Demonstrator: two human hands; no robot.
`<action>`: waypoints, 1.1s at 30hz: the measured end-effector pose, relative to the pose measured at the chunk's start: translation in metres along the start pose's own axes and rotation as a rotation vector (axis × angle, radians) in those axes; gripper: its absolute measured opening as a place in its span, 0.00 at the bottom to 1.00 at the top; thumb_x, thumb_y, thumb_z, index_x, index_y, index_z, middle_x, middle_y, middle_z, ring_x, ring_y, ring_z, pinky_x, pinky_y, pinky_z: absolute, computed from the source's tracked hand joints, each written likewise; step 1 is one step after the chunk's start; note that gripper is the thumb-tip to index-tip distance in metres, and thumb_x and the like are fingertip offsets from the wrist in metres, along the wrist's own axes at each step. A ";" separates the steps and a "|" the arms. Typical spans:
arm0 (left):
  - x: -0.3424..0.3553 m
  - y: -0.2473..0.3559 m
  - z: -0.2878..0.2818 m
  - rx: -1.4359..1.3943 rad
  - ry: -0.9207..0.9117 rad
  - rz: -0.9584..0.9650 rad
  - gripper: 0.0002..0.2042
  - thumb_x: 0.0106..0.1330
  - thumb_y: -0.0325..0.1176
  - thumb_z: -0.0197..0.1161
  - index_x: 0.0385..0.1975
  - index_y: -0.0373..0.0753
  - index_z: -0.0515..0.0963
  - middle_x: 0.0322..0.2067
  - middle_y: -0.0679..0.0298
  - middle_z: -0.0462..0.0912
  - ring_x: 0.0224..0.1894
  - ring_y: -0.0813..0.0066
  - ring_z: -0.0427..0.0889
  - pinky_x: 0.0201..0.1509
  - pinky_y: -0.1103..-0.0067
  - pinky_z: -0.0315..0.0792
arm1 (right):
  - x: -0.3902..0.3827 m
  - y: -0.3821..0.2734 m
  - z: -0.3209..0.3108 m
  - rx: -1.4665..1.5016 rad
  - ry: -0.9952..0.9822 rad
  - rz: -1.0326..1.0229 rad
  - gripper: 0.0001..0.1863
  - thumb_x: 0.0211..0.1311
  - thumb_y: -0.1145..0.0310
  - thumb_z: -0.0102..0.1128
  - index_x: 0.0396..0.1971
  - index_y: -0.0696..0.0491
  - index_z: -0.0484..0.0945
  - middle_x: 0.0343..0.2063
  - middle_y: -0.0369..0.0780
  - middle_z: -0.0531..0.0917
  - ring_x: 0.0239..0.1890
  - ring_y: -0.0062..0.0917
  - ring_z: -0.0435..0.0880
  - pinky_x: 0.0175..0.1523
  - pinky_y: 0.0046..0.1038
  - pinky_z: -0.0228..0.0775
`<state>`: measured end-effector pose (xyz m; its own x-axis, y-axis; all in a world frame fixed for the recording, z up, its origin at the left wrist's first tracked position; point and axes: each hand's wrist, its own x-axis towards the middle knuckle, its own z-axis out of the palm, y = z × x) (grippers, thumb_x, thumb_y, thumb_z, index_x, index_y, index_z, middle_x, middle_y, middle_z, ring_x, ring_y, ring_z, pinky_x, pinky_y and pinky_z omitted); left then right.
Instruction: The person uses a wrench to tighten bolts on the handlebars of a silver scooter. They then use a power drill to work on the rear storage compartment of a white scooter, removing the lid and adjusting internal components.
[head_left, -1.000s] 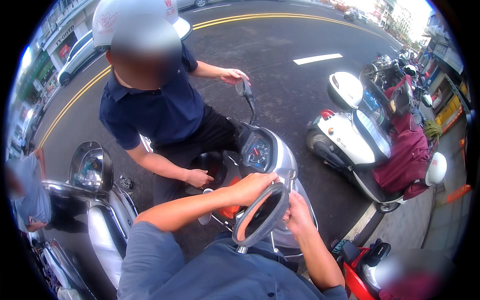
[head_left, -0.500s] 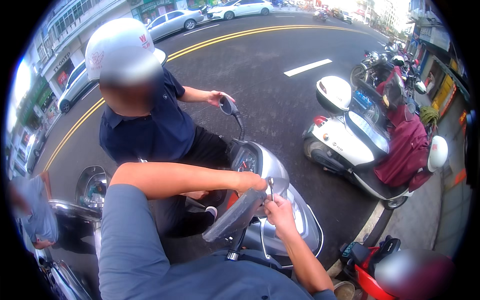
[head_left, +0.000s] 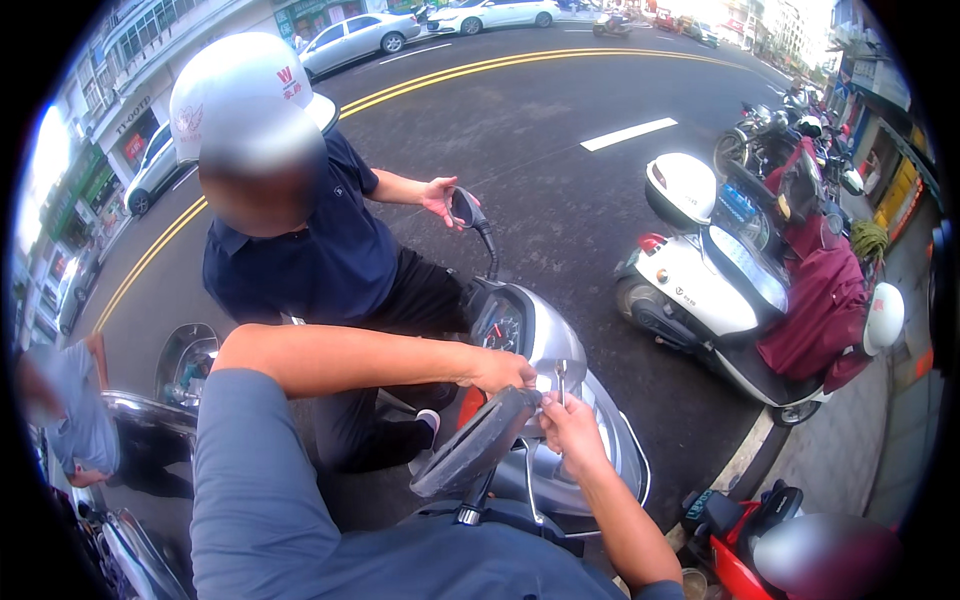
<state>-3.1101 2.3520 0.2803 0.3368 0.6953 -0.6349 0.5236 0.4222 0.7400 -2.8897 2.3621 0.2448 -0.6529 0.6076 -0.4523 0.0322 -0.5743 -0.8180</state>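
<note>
My left hand [head_left: 503, 371] is curled at the upper end of a detached-looking or loosened dark mirror [head_left: 462, 447]; what its fingertips grip is hidden. My right hand [head_left: 568, 428] pinches a silver wrench [head_left: 561, 378], held upright just right of that mirror's upper end. Both hands are over the front of a silver scooter [head_left: 597, 462], beside its dashboard [head_left: 499, 332]. A black stem with a chrome nut [head_left: 470, 514] shows below the mirror. Across the scooter, a person in a white helmet [head_left: 290, 265] has a hand [head_left: 440, 200] at the other mirror [head_left: 464, 208].
A white scooter [head_left: 680, 285] with maroon covering stands to the right, a row of motorbikes [head_left: 800, 135] behind it. A red scooter [head_left: 732, 560] is at bottom right. Another person [head_left: 80, 420] stands at far left by a scooter. Cars [head_left: 355, 40] line the road's far side.
Since a second ago my left forearm has risen and straightened across the view, and the near mirror has tilted over, now lying more edge-on. The other person's upper hand has moved down-left with that mirror.
</note>
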 end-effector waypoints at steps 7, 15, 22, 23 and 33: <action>-0.013 -0.005 0.006 0.079 0.110 0.117 0.14 0.67 0.38 0.64 0.41 0.33 0.79 0.32 0.57 0.83 0.38 0.69 0.82 0.41 0.71 0.74 | -0.004 -0.023 0.005 -0.155 -0.072 0.126 0.06 0.72 0.68 0.54 0.39 0.53 0.79 0.18 0.30 0.72 0.14 0.11 0.61 0.18 0.18 0.48; -0.018 -0.019 0.018 0.382 0.280 0.410 0.15 0.63 0.39 0.66 0.42 0.34 0.75 0.37 0.54 0.81 0.40 0.63 0.83 0.42 0.70 0.74 | 0.013 -0.027 -0.006 0.141 -0.159 0.306 0.06 0.71 0.71 0.52 0.31 0.52 0.72 0.15 0.28 0.67 0.13 0.13 0.60 0.18 0.21 0.50; -0.002 -0.020 0.029 0.680 0.419 0.523 0.19 0.58 0.40 0.69 0.41 0.34 0.75 0.41 0.51 0.77 0.44 0.50 0.82 0.45 0.61 0.76 | 0.007 -0.009 -0.004 0.540 -0.122 0.336 0.17 0.72 0.71 0.48 0.19 0.48 0.64 0.11 0.28 0.63 0.11 0.14 0.58 0.17 0.21 0.52; -0.003 -0.016 0.029 0.691 0.430 0.519 0.16 0.59 0.40 0.67 0.39 0.35 0.76 0.40 0.51 0.79 0.42 0.47 0.83 0.43 0.60 0.77 | 0.007 -0.008 -0.006 0.583 -0.127 0.326 0.18 0.73 0.70 0.48 0.18 0.47 0.64 0.11 0.28 0.63 0.11 0.14 0.58 0.17 0.21 0.52; -0.007 0.009 0.020 0.845 0.342 0.290 0.19 0.48 0.44 0.70 0.28 0.32 0.80 0.29 0.45 0.84 0.35 0.46 0.86 0.39 0.61 0.78 | 0.004 0.011 -0.001 0.564 -0.161 0.104 0.07 0.74 0.71 0.47 0.38 0.58 0.74 0.14 0.28 0.65 0.12 0.13 0.60 0.17 0.19 0.53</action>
<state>-3.0922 2.3397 0.2868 0.3656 0.8956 -0.2534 0.8924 -0.2599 0.3688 -2.8912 2.3589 0.2335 -0.7760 0.4672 -0.4237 -0.2763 -0.8557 -0.4375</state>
